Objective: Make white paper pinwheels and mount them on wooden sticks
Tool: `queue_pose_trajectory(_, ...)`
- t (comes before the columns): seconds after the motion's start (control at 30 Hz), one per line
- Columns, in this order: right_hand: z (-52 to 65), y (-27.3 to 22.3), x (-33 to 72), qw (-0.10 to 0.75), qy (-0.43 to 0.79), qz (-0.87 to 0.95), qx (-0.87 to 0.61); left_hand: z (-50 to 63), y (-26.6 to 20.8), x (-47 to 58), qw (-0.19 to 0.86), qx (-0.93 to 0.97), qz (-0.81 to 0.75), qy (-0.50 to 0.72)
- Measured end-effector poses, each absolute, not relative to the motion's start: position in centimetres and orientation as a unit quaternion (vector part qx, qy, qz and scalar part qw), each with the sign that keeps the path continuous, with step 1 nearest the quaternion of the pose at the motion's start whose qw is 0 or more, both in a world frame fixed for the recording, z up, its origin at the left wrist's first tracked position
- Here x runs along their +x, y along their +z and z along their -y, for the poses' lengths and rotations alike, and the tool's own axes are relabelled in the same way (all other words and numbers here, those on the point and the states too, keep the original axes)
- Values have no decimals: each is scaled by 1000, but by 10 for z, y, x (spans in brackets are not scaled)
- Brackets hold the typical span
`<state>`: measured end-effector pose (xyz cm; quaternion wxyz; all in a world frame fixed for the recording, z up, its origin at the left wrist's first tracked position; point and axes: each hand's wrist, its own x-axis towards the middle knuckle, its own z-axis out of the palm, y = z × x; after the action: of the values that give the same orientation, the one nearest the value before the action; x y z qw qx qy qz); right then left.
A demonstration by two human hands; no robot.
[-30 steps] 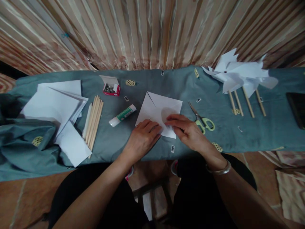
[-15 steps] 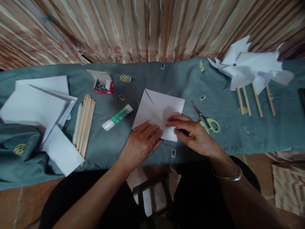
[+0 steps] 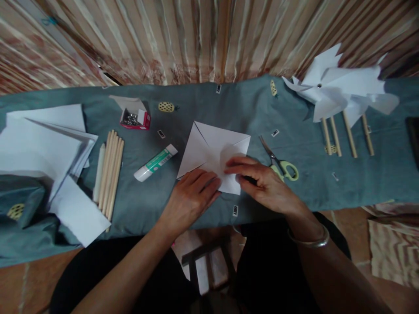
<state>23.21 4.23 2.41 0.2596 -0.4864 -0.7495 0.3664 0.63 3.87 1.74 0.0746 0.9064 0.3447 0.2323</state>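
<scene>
White sheets (image 3: 39, 144) lay far left, a glue stick (image 3: 155, 163) nearer center. The left hand (image 3: 193, 195), its grip unclear, rested on a slit paper square (image 3: 214, 146) mid-frame; the right hand (image 3: 265, 185), grip narrowly parted, reached over it beside scissors (image 3: 276, 161), with pinwheels (image 3: 330, 89) upper right.

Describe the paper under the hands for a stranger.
On the teal tablecloth, look between the glue stick and scissors. There, partly under the left hand and right hand, is a white paper square. It lies flat with slits inward from corners, unlike the loose sheets and pinwheels.
</scene>
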Motion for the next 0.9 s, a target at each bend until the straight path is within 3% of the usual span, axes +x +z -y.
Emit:
queue_pose_trajectory(0.6, -36, 27, 229, 314, 405, 687, -515, -35, 19, 5, 54, 923, -314, 215)
queue_pose_trajectory(0.9, -37, 23, 231, 284, 381, 719, -508, -43, 14, 8, 44, 925, -320, 200)
